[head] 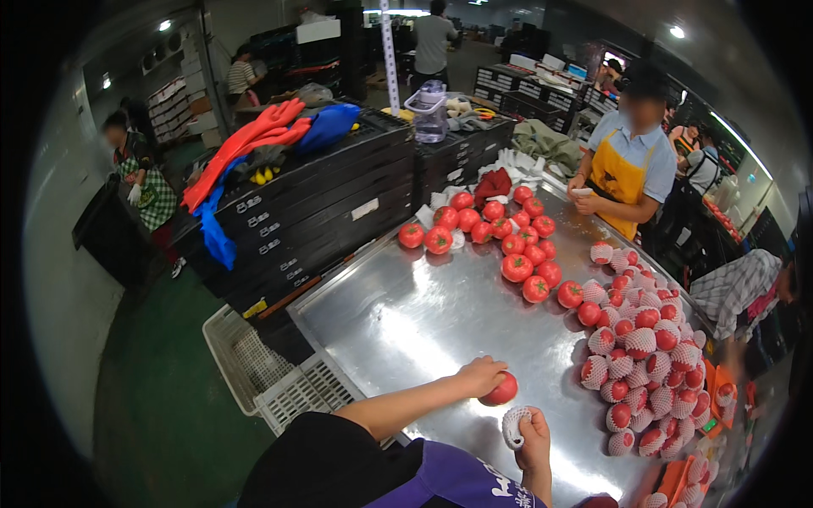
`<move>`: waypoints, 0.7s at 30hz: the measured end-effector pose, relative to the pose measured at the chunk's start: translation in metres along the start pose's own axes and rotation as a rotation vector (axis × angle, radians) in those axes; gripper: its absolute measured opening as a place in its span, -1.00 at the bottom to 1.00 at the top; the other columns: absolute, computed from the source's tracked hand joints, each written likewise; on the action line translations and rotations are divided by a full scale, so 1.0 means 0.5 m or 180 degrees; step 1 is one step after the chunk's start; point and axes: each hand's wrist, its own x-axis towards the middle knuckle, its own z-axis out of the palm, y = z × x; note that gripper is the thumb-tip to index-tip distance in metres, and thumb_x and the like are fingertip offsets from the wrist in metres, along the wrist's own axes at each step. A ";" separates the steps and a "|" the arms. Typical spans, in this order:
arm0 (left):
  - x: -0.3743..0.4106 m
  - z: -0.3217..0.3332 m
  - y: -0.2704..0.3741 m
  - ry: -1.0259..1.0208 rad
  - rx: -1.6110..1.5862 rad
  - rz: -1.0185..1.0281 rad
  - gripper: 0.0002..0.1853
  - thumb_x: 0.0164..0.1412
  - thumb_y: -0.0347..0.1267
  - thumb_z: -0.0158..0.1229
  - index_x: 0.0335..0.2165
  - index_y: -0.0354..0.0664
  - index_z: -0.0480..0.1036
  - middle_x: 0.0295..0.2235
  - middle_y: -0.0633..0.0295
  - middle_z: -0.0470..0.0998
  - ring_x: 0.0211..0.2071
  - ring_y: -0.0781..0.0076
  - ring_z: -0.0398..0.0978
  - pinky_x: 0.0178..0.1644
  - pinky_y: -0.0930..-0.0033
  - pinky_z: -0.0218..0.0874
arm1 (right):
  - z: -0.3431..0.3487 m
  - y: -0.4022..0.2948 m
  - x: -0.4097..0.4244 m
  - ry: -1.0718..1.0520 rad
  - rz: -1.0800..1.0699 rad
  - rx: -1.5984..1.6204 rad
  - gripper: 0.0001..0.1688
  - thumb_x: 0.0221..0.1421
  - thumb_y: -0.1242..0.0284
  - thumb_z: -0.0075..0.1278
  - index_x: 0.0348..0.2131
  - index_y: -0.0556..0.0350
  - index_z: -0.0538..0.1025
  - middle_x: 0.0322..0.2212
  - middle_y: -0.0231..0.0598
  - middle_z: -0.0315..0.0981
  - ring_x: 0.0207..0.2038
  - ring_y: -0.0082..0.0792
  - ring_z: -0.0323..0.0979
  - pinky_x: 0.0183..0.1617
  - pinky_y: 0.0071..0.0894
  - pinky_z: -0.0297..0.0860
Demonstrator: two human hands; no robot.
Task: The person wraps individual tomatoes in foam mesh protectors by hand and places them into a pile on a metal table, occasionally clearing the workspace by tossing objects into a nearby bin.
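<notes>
My left hand (pixel 484 376) is closed around a red tomato (pixel 503 389) just above the near part of a shiny metal table (pixel 381 317). To its right, my right hand (pixel 535 433) pinches a white foam net sleeve (pixel 513 427), which looks empty and stands close to the tomato without clearly touching it. Farther up the table lie several bare tomatoes (pixel 517 268) with green stem ends. On the right side is a large heap of tomatoes in white foam nets (pixel 638 343). Loose white foam nets (pixel 521 162) and a dark red cloth (pixel 493 185) lie at the far end.
Across the table stands a person in a yellow apron (pixel 615 171), holding something white. Black stacked crates (pixel 330 197) line the far left edge, with red rubber gloves (pixel 254 136) and a water jug (pixel 430 114) on top. White plastic baskets (pixel 305 390) sit at the left below the table.
</notes>
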 end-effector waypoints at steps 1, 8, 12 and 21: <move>-0.007 -0.011 0.021 0.0062 -0.0254 0.0296 -0.65 0.19 -0.18 -0.01 -0.09 -0.05 0.44 -0.18 -0.01 0.46 -0.16 -0.03 0.42 -0.04 0.10 0.25 | 0.004 -0.002 0.002 0.0055 -0.0009 -0.0043 -0.84 0.24 0.45 -0.15 -0.19 0.13 0.37 -0.33 -0.26 0.47 -0.35 -0.46 0.45 -0.26 -0.48 0.41; -0.085 -0.057 0.147 -0.1313 -0.2669 0.0253 -0.63 0.23 -0.24 0.07 -0.10 -0.27 0.43 -0.20 0.20 0.48 -0.10 0.46 0.39 -0.01 0.41 0.21 | 0.045 -0.048 -0.003 -0.0061 -0.0157 -0.0421 -0.80 0.18 0.49 -0.09 -0.21 0.20 0.46 -0.28 -0.29 0.47 -0.25 -0.52 0.42 -0.14 -0.55 0.35; -0.099 -0.057 0.133 -0.1404 -0.3047 -0.0124 -0.69 0.21 -0.24 0.10 -0.16 -0.22 0.45 -0.26 0.28 0.49 -0.19 0.58 0.41 -0.11 0.47 0.25 | 0.048 -0.044 0.004 0.0137 -0.0019 -0.1184 -0.76 0.19 0.43 -0.07 -0.22 0.24 0.49 -0.33 -0.36 0.46 -0.29 -0.60 0.37 -0.22 -0.60 0.30; -0.146 -0.018 0.123 -0.0909 -0.5214 -0.1200 -0.88 0.28 -0.41 -0.02 -0.32 -0.23 0.40 -0.36 0.30 0.49 -0.34 0.55 0.44 -0.19 0.47 0.28 | 0.024 -0.017 0.006 0.0278 0.0126 -0.0110 -0.77 0.26 0.42 -0.15 -0.21 0.20 0.46 -0.37 -0.42 0.45 -0.33 -0.67 0.36 -0.24 -0.63 0.32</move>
